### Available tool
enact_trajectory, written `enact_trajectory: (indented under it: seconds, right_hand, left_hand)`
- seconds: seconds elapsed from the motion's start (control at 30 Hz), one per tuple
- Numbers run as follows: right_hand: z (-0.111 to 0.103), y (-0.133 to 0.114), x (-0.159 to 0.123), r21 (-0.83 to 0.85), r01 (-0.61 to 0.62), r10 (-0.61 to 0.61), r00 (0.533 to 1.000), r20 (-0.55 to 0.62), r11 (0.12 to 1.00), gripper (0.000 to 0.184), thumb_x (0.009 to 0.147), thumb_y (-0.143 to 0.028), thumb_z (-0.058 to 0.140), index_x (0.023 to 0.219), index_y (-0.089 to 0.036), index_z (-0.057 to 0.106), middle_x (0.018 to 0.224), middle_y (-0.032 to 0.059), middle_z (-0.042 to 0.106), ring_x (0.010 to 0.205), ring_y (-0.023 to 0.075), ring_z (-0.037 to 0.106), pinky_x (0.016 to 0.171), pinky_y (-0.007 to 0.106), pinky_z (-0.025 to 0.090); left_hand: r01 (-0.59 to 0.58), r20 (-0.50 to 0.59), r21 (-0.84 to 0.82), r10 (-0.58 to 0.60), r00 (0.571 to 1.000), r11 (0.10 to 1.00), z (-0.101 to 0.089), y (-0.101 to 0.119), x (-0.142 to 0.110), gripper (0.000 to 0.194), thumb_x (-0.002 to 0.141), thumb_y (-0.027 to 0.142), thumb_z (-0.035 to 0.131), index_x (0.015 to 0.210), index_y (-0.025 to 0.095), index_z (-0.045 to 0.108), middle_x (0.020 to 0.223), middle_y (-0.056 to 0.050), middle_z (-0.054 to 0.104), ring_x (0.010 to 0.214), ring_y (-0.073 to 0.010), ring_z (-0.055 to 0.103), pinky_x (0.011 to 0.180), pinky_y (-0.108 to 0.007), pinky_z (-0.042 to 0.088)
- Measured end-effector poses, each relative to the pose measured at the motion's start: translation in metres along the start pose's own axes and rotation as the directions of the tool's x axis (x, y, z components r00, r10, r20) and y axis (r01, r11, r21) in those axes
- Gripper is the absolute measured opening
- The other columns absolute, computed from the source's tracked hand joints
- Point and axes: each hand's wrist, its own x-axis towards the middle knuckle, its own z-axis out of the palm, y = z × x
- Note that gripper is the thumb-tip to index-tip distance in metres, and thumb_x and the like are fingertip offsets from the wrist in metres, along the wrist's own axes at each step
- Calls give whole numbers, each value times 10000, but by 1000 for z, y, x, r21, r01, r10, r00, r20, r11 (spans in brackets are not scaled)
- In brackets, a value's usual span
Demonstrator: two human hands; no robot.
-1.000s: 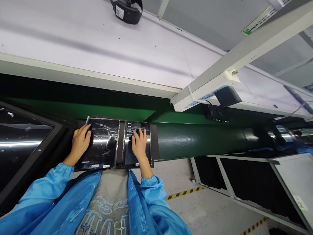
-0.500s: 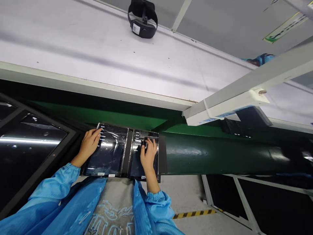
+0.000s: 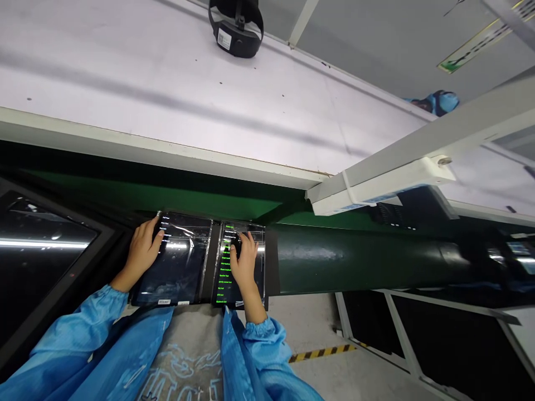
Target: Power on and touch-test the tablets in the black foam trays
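Observation:
Two tablets in clear film lie side by side on the green bench in front of me. My left hand (image 3: 144, 248) rests at the left edge of the left tablet (image 3: 179, 267), fingers stretched over its upper left corner, where a short white text menu shows. Over the right tablet (image 3: 225, 281) is my right hand (image 3: 246, 259), fingers apart, fingertips at the upper part of the screen. That screen carries a long list in green with a few white lines; my right hand covers part of it.
A large dark screen panel (image 3: 37, 267) stands at the left. Above the bench runs a white shelf (image 3: 167, 94) holding a black headset (image 3: 238, 36). A white beam (image 3: 376, 172) slants in from the right. A person in blue (image 3: 445, 103) is far behind.
The right tablet's screen has gone from a short white menu to a long, mostly green list. My left fingers have drawn slightly off the left screen's text. The whole view has shifted a little.

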Motion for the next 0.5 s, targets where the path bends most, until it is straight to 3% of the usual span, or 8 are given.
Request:
enact_trajectory:
  seconds: [0.2, 0.33, 0.43, 0.5]
  right_hand:
    - [0, -1, 15, 2, -10, 10, 1000, 5, 1000, 421, 1000, -334, 366, 1379, -168, 448, 1397, 162, 543, 1455, 300, 313, 1160, 639, 171]
    - [-10, 25, 8, 9, -97, 98, 988, -116, 995, 482, 989, -407, 375, 1361, -124, 492, 1431, 180, 516, 1458, 325, 290, 1158, 615, 190]
    - [-29, 70, -14, 45, -320, 321, 917, -238, 946, 680, 937, -572, 380, 1323, -36, 542, 1469, 247, 460, 1444, 381, 296, 1158, 575, 220]
    - [-42, 102, -35, 134, -547, 563, 811, -159, 826, 783, 888, -673, 370, 1271, -29, 598, 1416, 266, 514, 1390, 395, 393, 1132, 534, 294]
  left_hand:
    - [-36, 9, -8, 36, 999, 999, 2, 2, 7, 532, 973, 438, 344, 1411, 165, 473, 1358, -148, 564, 1266, -313, 496, 1078, -474, 391]
    - [-8, 28, -49, 9, 1000, 999, -7, 1, -4, 549, 963, 455, 356, 1413, 159, 464, 1363, -161, 561, 1286, -313, 491, 1099, -492, 387]
    - [65, 24, -65, -63, 998, 996, -15, -4, -42, 616, 948, 496, 374, 1444, 133, 423, 1463, -184, 473, 1388, -321, 396, 1173, -509, 302]
    - [217, 61, -91, -213, 975, 972, -19, -10, -80, 716, 923, 551, 398, 1485, 110, 358, 1524, -190, 401, 1432, -332, 337, 1199, -516, 261]
